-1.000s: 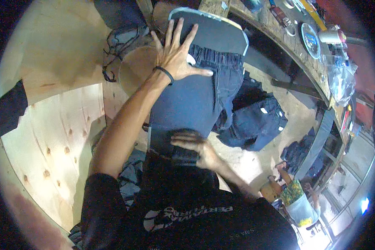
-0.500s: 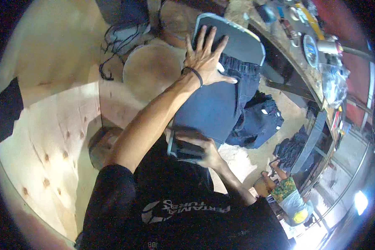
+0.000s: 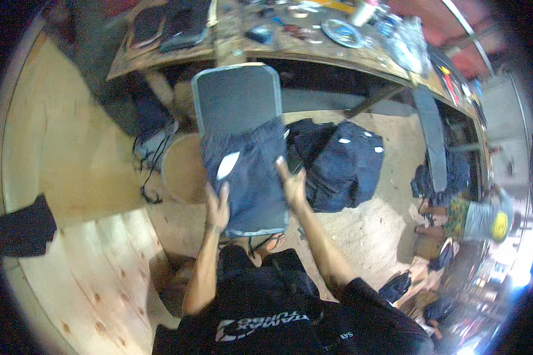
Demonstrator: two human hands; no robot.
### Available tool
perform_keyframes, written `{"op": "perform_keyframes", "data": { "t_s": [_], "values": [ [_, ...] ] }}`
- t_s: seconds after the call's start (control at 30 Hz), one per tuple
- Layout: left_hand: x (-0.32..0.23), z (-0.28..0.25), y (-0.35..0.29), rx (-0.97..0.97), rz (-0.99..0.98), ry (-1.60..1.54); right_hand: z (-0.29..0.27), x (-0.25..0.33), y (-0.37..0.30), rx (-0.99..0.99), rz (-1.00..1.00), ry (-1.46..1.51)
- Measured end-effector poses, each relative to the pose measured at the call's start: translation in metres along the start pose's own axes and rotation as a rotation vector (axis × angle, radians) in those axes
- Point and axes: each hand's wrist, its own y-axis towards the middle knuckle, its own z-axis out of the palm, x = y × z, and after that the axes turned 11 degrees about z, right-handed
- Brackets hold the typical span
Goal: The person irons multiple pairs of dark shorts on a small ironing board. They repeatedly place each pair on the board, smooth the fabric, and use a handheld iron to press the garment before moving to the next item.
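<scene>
A dark board [image 3: 237, 97] with rounded corners and a pale rim points away from me. Dark blue pants [image 3: 249, 195] are pulled over its near part, leaving the far end bare. A white oval label [image 3: 228, 165] lies on the cloth, left of its middle. My left hand [image 3: 218, 208] grips the left edge of the pants and board, thumb on top. At the right edge, a little farther up, my right hand [image 3: 294, 184] grips in the same way. The other fingers of both hands are partly hidden at the sides.
Dark pants with white labels [image 3: 349, 165] lie piled on the floor to the right. Beyond the board stands a cluttered wooden workbench [image 3: 314, 54]. A round stool-like top [image 3: 186, 168] and plywood sheets [image 3: 95, 278] are on the left. Another person [image 3: 479, 219] is at far right.
My left hand has come back from lying spread near the waistband to the left edge. My right hand has moved from the near end to the right edge. The board now points straighter ahead.
</scene>
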Motion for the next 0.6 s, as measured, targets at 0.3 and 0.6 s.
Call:
{"op": "perform_keyframes", "data": {
  "t_s": [0.3,0.6],
  "values": [
    [-0.102,0.038,-0.202,0.840,0.064,0.062,-0.200,-0.057,-0.273,-0.316,0.403,-0.014],
    [-0.219,0.257,-0.110,0.886,0.570,-0.282,-0.378,0.028,-0.216,-0.944,-0.333,0.071]
  ]
}}
